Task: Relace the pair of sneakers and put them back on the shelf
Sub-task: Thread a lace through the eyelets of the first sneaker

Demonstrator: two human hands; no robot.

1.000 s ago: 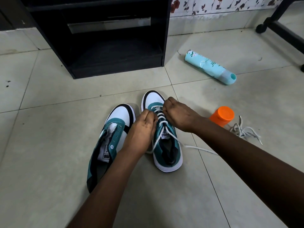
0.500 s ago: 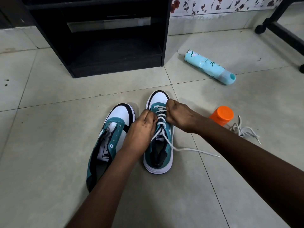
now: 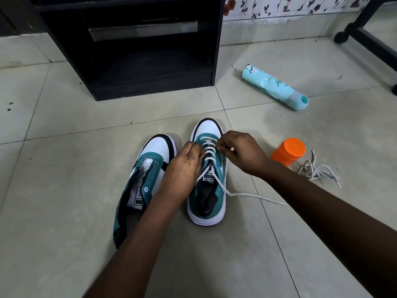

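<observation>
Hiding left-side eyelets of right sneaker [image 3: 209, 175]: left hand [image 3: 182, 171]; grip unclear.

Both forearms extended forward; left hand [image 3: 182, 168] and right hand [image 3: 240, 151] knuckles-up, fingers curled, apparently pinching

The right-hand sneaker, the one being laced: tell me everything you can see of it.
The sneaker stands upright on the tiled floor, toe toward the black shelf. It has a white toe with black trim, teal sides that look like suede, a thick white sole and a white tongue label. A white lace crosses its upper eyelets; one end trails right across the floor. The left hand and right hand pinch the lace at either side.
</observation>
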